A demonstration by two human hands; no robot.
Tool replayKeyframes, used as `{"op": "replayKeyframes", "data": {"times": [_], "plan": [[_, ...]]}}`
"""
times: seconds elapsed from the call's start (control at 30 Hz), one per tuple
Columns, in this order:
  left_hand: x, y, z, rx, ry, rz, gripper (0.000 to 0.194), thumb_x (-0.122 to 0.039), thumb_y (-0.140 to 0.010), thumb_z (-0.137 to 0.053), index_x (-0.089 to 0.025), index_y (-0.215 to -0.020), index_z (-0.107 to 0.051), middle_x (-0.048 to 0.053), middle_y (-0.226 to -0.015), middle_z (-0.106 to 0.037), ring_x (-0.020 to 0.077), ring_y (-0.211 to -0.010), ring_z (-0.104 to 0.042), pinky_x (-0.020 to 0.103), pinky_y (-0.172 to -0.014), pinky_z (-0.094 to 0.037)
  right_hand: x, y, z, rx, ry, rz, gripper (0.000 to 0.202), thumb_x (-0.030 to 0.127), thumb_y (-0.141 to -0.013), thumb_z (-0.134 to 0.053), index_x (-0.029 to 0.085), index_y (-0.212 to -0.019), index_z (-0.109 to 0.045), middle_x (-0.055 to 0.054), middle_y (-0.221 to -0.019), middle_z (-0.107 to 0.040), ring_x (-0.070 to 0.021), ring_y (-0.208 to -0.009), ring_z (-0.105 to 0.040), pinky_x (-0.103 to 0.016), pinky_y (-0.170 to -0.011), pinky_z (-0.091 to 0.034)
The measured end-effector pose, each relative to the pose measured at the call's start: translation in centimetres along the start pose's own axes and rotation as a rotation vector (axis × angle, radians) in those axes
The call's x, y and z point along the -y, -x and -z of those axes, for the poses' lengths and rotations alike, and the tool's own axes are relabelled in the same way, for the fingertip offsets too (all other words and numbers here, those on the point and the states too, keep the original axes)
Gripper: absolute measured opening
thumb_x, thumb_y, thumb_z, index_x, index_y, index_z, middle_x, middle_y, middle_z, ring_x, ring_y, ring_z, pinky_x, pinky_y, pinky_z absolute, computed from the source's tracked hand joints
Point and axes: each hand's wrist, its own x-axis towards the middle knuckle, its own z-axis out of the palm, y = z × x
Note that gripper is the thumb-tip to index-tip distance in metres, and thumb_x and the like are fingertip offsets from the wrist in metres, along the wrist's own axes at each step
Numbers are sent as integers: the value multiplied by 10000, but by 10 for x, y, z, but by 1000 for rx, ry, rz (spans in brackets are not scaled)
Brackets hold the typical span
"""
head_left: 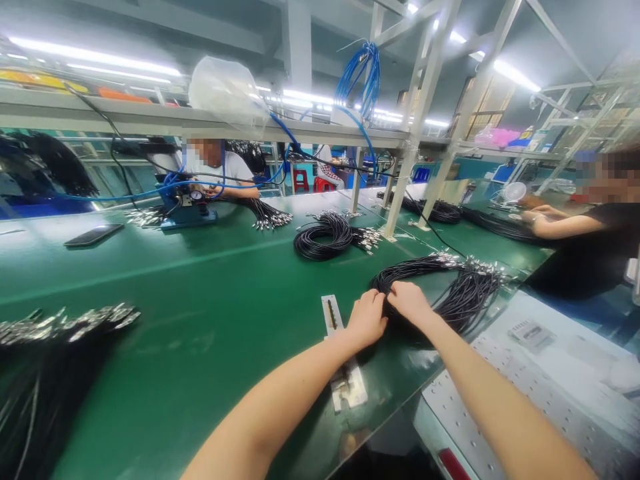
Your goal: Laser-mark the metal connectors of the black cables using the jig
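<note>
A large looped bundle of black cables (467,297) with silvery ends lies on the green tabletop (215,320), right of centre. Both of my hands are at the bundle's left side, close together. My left hand (369,316) has its fingers curled against the cables. Beside it, my right hand (409,303) is also closed at the cables, fingers pointing left. The hands hide which strands lie between the fingers. Under my left wrist is a flat metal fixture (350,387) with a slotted strip.
More black cables with metal ends (65,327) lie at the left edge. A coiled bundle (325,237), a phone (94,235) and a blue machine (187,207) are farther back. White frame posts (400,193) rise behind my hands. A perforated white unit (480,393) stands right. Two people sit nearby.
</note>
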Motion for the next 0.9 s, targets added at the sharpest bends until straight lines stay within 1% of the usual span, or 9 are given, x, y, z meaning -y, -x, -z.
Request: {"op": "replayKeyframes", "data": {"times": [0.17,0.27,0.37,0.53,0.63,0.73,0.8,0.83,0.9], "plan": [[4,-2,-4,-6,-126,-226,598,-148,-754,-486,-179,-1315,-280,86,-1452,-231,244,-1331,-173,481,-1049,-251,-5,-4,7,93,-131,-56,205,201,-763,-478,167,-561,-487,32,-507,-455,-95,-508,-446,-204,-495,-336],[9,-5,-9,37,-178,-274,593,-142,-728,-493,-132,-1292,-310,125,-1473,-166,256,-1347,-152,482,-1057,-240,-2,-13,20,76,-209,-88,218,165,-712,-540,165,-508,-461,58,-430,-385,-70,-427,-377,-193,-438,-299],[11,-8,-14,62,-141,-255,639,-182,-706,-537,-114,-1297,-304,151,-1453,-217,262,-1344,-170,460,-1053,-266,6,-27,52,-2,-317,-112,256,132,-662,-590,174,-474,-422,66,-393,-347,-59,-376,-339,-195,-397,-263],[12,-11,-20,46,36,-202,822,-297,-696,-612,-146,-1373,-171,135,-1427,-282,265,-1339,-195,442,-1072,-271,11,-30,122,-199,-629,-115,274,280,-810,-481,208,-587,-338,103,-432,-257,-38,-339,-209,-169,-344,-221],[11,-9,-24,-17,124,-179,882,-301,-696,-640,-183,-1393,-113,127,-1428,-277,256,-1335,-213,436,-1075,-279,13,-16,135,-164,-761,-117,288,349,-815,-513,212,-622,-349,112,-441,-256,-33,-329,-177,-164,-318,-173],[7,-8,-28,-58,69,-187,840,-269,-676,-680,-196,-1367,-208,129,-1479,-135,269,-1348,-169,456,-1070,-274,19,-5,134,-43,-836,-121,262,248,-675,-689,190,-639,-437,97,-432,-324,-35,-310,-221,-177,-300,-140],[2,-10,-28,-38,-3,-180,720,-258,-662,-699,-172,-1286,-349,122,-1492,-66,284,-1358,-119,487,-1074,-241,24,-4,141,-60,-898,-93,234,228,-686,-670,187,-646,-443,99,-438,-315,-31,-313,-212,-176,-308,-139],[0,-13,-27,-4,5,-163,646,-253,-659,-703,-161,-1228,-412,117,-1492,-77,282,-1363,-95,501,-1086,-200,26,-4,148,-131,-947,-68,219,262,-739,-613,195,-651,-424,104,-445,-293,-29,-319,-196,-172,-316,-148],[-3,-20,-24,97,118,-118,520,-258,-652,-709,-154,-1118,-502,115,-1470,-188,266,-1368,-76,512,-1103,-103,30,-4,164,-374,-1090,21,216,326,-828,-472,209,-669,-384,105,-468,-256,-34,-334,-178,-170,-335,-175]]}}
